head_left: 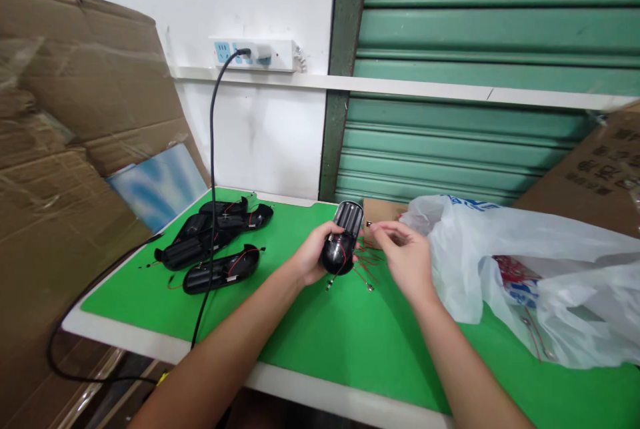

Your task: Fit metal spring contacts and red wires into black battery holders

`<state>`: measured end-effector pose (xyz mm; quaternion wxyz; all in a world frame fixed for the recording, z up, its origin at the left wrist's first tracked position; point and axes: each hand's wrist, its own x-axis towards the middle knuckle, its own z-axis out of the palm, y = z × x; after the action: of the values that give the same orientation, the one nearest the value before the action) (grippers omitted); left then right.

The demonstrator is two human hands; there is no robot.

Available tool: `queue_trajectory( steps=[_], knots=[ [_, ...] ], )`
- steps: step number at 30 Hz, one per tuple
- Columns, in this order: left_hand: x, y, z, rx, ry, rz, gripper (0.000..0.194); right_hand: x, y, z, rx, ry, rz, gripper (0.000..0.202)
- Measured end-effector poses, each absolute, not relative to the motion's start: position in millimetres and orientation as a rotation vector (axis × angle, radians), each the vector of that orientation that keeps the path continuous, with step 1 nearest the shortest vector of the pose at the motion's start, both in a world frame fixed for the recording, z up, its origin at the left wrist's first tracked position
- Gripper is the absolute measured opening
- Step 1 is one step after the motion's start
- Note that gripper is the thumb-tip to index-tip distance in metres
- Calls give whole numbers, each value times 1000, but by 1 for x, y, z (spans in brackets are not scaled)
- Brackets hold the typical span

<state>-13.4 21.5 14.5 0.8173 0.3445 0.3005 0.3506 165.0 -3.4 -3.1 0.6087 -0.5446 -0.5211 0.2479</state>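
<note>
My left hand (316, 252) is wrapped round a black plastic housing (345, 235) with long battery-like slots at its upper end and a rounded lower end. A thin red wire crosses its face, and a small part dangles below it. My right hand (403, 252) is closed in a pinch just to the right, with a small dark metal-looking piece (369, 223) at the fingertips, apart from the housing. Its exact kind is too small to make out. Red wires (367, 259) with small metal ends lie on the green mat between my hands, partly hidden.
Several similar black housings (220, 272) lie at the left of the green mat (310, 335). A black cable (212, 149) hangs from a wall power strip (255, 55) across them. A white plastic bag (465, 275) covers the right side. Cardboard (40, 215) stands at left.
</note>
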Motion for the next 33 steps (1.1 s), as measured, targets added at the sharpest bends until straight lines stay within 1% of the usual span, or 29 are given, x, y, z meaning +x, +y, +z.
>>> queue_trajectory(
  steps=[3, 7, 12, 18, 24, 33],
  knots=[
    [-9, 21, 10, 804, 737, 827, 35, 165, -7, -1, -1304, -1339, 456, 40],
    [-4, 24, 4, 850, 748, 988, 43, 164, -11, 0, -1329, -1583, 413, 32],
    [-2, 26, 3, 850, 814, 1052, 40, 163, -12, -5, -1354, -1723, 363, 24],
    [-1, 27, 0, 871, 832, 1069, 41, 161, -11, -9, -1371, -1726, 360, 22],
    [-1, 30, -1, 858, 830, 1120, 36, 161, -11, -8, -1345, -1654, 398, 27],
    [0, 29, -1, 874, 851, 1095, 38, 161, -10, -8, -1338, -1645, 387, 23]
  ],
)
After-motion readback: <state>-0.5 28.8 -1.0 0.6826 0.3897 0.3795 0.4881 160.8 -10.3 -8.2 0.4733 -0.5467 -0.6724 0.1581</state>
